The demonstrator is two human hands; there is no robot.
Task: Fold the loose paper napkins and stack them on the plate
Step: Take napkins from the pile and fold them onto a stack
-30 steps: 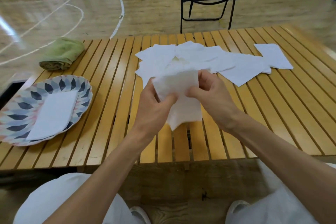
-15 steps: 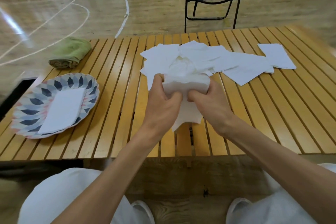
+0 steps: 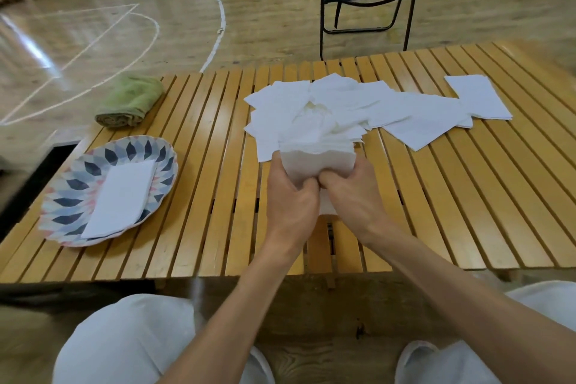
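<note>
Fingers (image 3: 307,188) of both our hands pinch one napkin (image 3: 318,162) mid-fold above the surface (image 3: 218,212), one folded napkin (image 3: 123,196) lies on the plate (image 3: 78,171), and the pile (image 3: 358,106) awaits.

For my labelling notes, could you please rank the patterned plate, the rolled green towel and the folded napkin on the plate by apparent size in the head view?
1. patterned plate, clearly largest.
2 and 3. folded napkin and green towel look alike; the towel lies farther away, so I leave them unranked.
</note>
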